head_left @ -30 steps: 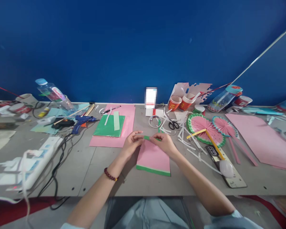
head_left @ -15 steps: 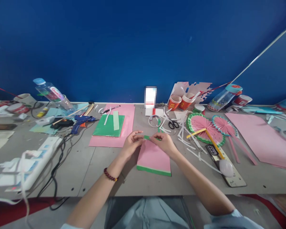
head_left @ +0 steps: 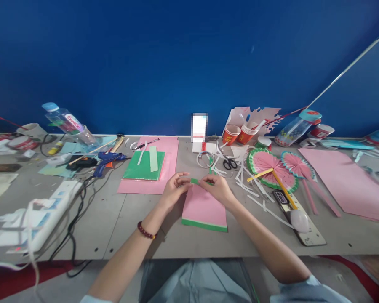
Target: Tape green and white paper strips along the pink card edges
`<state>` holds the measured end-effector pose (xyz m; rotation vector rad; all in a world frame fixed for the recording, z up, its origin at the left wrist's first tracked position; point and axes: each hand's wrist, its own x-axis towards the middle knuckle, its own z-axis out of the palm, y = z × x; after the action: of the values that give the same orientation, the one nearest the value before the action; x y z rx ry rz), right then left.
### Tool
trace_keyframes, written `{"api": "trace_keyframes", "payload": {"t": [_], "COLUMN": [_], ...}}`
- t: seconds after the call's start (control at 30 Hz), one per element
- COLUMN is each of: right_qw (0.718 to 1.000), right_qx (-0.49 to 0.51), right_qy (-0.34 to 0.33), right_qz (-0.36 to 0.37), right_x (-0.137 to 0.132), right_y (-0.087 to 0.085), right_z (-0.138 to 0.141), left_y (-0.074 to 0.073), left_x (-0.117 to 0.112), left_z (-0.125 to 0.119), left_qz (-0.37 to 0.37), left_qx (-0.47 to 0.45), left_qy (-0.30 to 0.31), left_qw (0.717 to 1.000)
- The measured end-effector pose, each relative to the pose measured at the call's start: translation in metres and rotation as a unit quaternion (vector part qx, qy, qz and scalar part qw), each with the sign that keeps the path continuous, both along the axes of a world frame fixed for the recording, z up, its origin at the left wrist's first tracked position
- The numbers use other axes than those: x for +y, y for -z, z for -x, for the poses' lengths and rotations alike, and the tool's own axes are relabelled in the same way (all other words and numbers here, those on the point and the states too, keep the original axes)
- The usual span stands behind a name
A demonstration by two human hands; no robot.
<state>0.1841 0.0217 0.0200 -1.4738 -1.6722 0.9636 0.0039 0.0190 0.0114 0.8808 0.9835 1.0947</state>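
A pink sheet of paper lies on the desk before me, with green bands along its near and far edges. At its far left corner my left hand is closed, thumb and fingers pinching the green edge. My right hand grips the same far edge a little to the right, fingers bent over the paper. A short piece of the green band shows between the two hands. My fingers cover the rest of that edge.
Behind the hands lie a roll of tape, black-handled scissors and white paper strips. Pleated watermelon fans and a phone are at right. At left are green paper, a blue glue gun and a power strip.
Both hands keep their hold on the far edge of the pink paper. The near end of the paper has shifted very slightly to the right.
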Motion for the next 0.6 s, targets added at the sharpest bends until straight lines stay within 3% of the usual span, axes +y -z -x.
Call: {"api": "trace_keyframes", "payload": {"t": [0.6], "right_qw": [1.0], "right_qx": [-0.001], "right_qy": [-0.001], "right_qz": [-0.012], "right_x": [0.0], "right_y": [0.003], "right_z": [0.0008], "left_y": [0.0005], "left_x": [-0.0011], "left_z": [-0.0016], "left_qz": [-0.034], "left_qx": [0.06], "left_qy": [-0.013], "left_qw": [0.998]}}
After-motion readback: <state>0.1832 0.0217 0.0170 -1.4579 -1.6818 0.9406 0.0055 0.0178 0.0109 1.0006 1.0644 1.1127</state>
